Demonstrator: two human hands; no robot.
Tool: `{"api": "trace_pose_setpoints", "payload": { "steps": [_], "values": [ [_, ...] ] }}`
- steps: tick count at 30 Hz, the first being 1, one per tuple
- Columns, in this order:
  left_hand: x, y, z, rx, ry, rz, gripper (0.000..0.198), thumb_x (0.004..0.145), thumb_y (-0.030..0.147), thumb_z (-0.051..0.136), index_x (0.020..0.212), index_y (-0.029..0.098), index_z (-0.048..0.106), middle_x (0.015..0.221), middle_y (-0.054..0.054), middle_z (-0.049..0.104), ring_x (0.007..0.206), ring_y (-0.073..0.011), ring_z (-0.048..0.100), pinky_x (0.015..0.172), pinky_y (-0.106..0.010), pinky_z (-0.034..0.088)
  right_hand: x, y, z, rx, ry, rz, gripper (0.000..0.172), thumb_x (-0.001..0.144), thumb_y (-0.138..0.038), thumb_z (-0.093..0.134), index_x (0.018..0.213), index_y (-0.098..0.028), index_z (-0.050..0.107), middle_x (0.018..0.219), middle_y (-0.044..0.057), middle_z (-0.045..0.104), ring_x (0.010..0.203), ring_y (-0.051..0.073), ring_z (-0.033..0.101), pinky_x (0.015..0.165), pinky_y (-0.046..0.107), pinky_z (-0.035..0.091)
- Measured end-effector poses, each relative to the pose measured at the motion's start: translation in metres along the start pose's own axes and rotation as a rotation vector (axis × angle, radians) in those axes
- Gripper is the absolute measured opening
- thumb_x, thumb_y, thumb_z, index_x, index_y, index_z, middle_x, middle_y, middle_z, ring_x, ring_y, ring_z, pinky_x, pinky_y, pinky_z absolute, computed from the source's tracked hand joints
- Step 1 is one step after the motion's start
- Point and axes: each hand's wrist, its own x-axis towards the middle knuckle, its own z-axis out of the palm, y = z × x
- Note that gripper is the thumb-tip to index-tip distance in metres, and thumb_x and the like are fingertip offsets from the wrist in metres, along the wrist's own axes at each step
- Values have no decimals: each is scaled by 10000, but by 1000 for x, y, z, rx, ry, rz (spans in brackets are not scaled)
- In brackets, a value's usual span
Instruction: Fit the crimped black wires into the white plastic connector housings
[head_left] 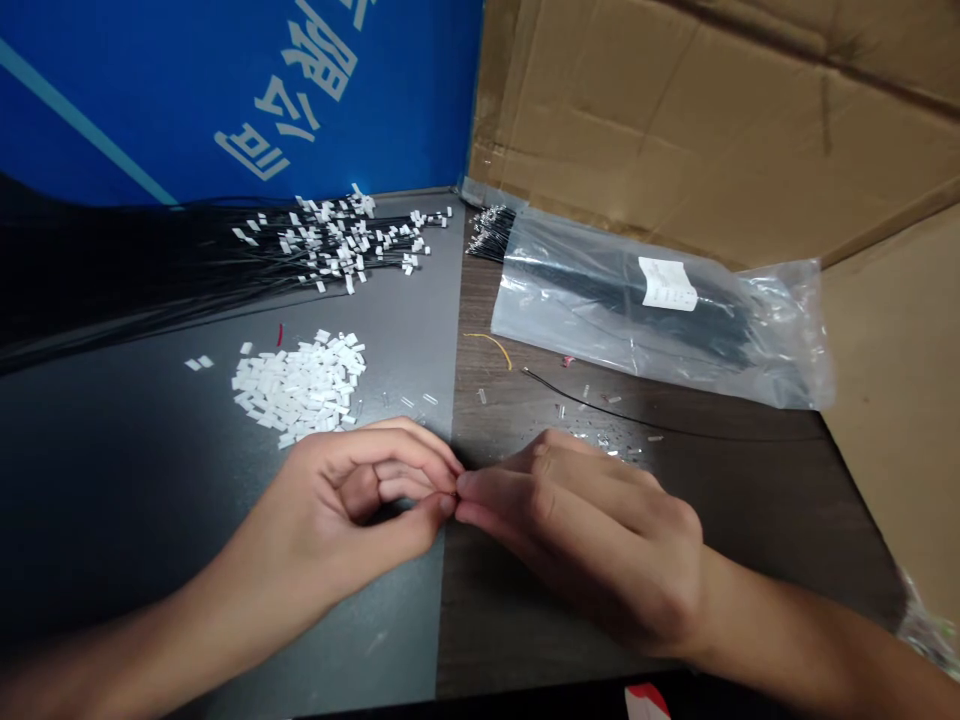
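head view: the fingers (pixel 441 507) of the left hand (pixel 322 510) and the right hand (pixel 607 530) are closed to a pinch, the two sets of tips meeting; anything held there is too small and hidden to tell. from that point, loose white housings (pixel 300 385) lie heaped on the surface (pixel 375 650) at ten o'clock, just beyond the left hand. a single black wire (pixel 615 412) lies at two, beyond the right hand. a short yellow wire (pixel 496 344) sits at twelve. farther out, a white-tipped wire bundle (pixel 150 250) spreads at eleven and a clear bag (pixel 630 325) of dark wires lies near one.
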Motion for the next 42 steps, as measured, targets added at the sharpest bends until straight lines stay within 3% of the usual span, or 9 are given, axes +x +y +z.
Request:
{"api": "trace_pose_setpoints", "payload": {
  "steps": [5, 9, 14, 18, 22, 30, 35, 42],
  "values": [
    [2, 5, 3, 39, 14, 0, 149, 848, 128, 953, 795, 266, 948, 935, -32, 897, 795, -157, 875, 718, -134, 678, 8, -5, 3, 152, 70, 181, 47, 1161, -122, 829, 1165, -160, 857, 1033, 68, 906, 868, 180, 868, 794, 292, 700],
    [5, 4, 2, 21, 10, 43, 138, 877, 150, 974, 818, 274, 963, 930, -30, 883, 810, -155, 857, 706, -135, 661, 12, -7, 4, 287, 66, 318, 15, 1081, -108, 880, 1080, -121, 887, 981, 54, 889, 850, 144, 854, 797, 232, 666],
    [3, 4, 1, -1, 11, -10, 143, 881, 145, 1001, 848, 284, 989, 909, -9, 907, 766, -111, 842, 710, -86, 644, 17, -9, -1, 339, 20, 417, 71, 1060, -116, 831, 1011, -134, 879, 902, 15, 862, 782, 107, 787, 766, 199, 617],
    [2, 4, 0, -44, 0, -101, 140, 883, 168, 1035, 935, 297, 1019, 886, -19, 960, 782, -146, 923, 758, -97, 696, 24, -10, -5, 534, -7, 656, 111, 1038, -154, 833, 935, -177, 868, 860, -9, 857, 755, 102, 759, 713, 180, 599],
    [4, 0, -4, -111, -21, -104, 150, 922, 188, 1046, 983, 323, 1025, 928, -10, 981, 837, -143, 950, 830, -101, 713, 27, -10, -5, 698, -52, 815, 87, 979, -147, 879, 902, -180, 854, 823, -7, 827, 733, 112, 717, 671, 181, 575],
    [3, -2, -10, -70, -34, -91, 64, 984, 230, 1022, 958, 252, 968, 959, -30, 919, 880, -134, 877, 827, -123, 678, 27, -8, -6, 794, -77, 877, 140, 940, -112, 952, 885, -178, 841, 822, -22, 780, 734, 110, 666, 678, 197, 529],
    [-2, -10, -13, 17, -52, -4, 196, 1073, 337, 945, 938, 222, 862, 922, -28, 775, 805, -132, 697, 677, -169, 552, 28, -5, -5, 868, -88, 910, 197, 946, -143, 1008, 899, -171, 819, 805, -34, 752, 744, 114, 645, 716, 213, 533],
    [-5, -17, -14, 12, -63, -16, 342, 1104, 474, 905, 937, 214, 759, 879, -37, 696, 788, -171, 623, 624, -239, 470, 30, -4, -5, 978, -127, 893, 227, 960, -152, 1029, 901, -172, 811, 819, -38, 734, 772, 119, 634, 774, 230, 557]
  ]
}}
